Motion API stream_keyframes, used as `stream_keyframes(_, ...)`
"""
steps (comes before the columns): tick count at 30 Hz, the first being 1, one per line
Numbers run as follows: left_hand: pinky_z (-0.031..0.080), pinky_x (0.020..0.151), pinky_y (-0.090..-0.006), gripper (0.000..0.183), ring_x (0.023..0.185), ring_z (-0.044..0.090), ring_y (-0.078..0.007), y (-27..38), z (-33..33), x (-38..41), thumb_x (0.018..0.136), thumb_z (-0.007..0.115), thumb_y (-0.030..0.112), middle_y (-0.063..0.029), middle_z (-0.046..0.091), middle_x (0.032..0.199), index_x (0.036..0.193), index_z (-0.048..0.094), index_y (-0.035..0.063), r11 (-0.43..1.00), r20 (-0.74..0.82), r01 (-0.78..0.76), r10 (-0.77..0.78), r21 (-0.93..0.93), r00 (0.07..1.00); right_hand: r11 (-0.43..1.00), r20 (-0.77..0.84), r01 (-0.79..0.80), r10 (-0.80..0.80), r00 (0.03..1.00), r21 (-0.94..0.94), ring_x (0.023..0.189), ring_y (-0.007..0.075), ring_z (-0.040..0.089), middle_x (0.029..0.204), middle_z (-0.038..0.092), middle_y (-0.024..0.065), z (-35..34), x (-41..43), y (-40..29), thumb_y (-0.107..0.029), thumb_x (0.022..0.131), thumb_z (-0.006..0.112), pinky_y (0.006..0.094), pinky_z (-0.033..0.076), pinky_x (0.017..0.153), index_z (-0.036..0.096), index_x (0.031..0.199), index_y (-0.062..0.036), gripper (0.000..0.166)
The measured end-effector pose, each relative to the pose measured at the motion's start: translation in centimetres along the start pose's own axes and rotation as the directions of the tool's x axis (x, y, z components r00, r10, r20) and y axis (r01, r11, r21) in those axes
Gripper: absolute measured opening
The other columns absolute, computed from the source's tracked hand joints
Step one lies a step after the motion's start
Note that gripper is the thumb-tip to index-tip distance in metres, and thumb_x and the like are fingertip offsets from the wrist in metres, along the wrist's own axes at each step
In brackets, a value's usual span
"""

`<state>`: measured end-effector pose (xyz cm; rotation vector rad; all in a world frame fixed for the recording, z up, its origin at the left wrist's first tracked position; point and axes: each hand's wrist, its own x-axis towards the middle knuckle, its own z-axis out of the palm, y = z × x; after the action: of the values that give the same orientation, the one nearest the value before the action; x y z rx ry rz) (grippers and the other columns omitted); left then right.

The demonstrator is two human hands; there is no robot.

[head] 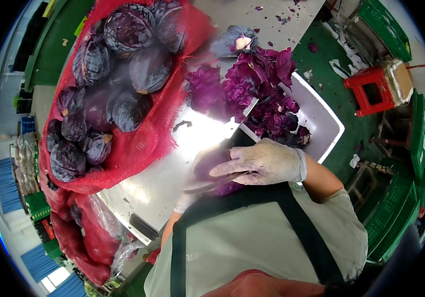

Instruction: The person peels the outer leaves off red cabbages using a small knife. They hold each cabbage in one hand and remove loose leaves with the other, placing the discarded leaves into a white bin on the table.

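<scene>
A white glove covers my right hand [268, 163], whose fingers close around a knife [212, 185]. Its blade points left, blurred, across the near side of a red cabbage [207, 163]. My left hand [194, 180], also gloved and partly blurred, holds that cabbage from the left, close to my apron [231, 200]. More purple leaf [227, 189] shows just below the blade. Just beyond my hands is the shiny metal tabletop [153, 196]. Torn purple leaves [242, 85] are heaped beyond my right hand, partly over a white tub [322, 115].
An open red mesh sack [142, 148] of several red cabbages [129, 28] covers the table's left side. Another cabbage [234, 41] with a pale cut stem lies at the back. On the right are a red stool [370, 92] and green crates [391, 219]. Red sacks [93, 237] stand lower left.
</scene>
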<state>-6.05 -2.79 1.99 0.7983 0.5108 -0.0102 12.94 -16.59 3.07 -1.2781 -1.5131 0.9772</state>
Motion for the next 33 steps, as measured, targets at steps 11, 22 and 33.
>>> stream_keyframes(11,0.032,0.116,-0.046,0.093,0.136,0.042,-0.0306,-1.3,-1.3,0.8,0.071,0.078,0.028,-0.017,0.044,0.145,0.148,0.033,0.0034,0.991,0.09,-0.07,0.06,0.112,0.994,0.987,-0.092,0.029,-0.014,0.996,0.156,0.088,0.0159,0.062,0.097,0.067,-0.001,-0.4,-1.2,2.7,-0.008,0.088,0.066,0.0411,0.038,0.098,0.07,0.101,-0.0112,0.014)
stream_keyframes(22,0.036,0.114,-0.0496,0.076,0.135,0.042,-0.0349,-1.3,-2.4,1.9,0.073,0.07,0.029,-0.0229,0.043,0.144,0.138,0.044,-0.0002,0.934,0.049,-0.124,0.149,-0.335,0.988,0.986,-0.908,-0.114,0.154,0.389,0.118,0.058,0.0015,0.047,0.087,0.066,0.0022,-9.0,-5.9,2.6,-0.007,0.085,0.073,0.0186,0.041,0.054,0.068,0.11,0.0013,0.027)
stream_keyframes(33,0.059,0.087,-0.0384,0.058,0.111,0.064,-0.0323,-1.5,-2.3,5.0,0.094,0.058,0.04,-0.0166,0.061,0.12,0.135,0.047,0.0006,0.557,0.062,-0.421,0.551,0.716,0.833,0.924,-0.451,0.213,-0.052,0.891,0.316,0.078,0.01,0.057,0.105,0.063,0.005,0.6,3.3,3.3,-0.004,0.074,0.083,0.027,0.048,0.069,0.067,0.11,-0.0038,0.039)
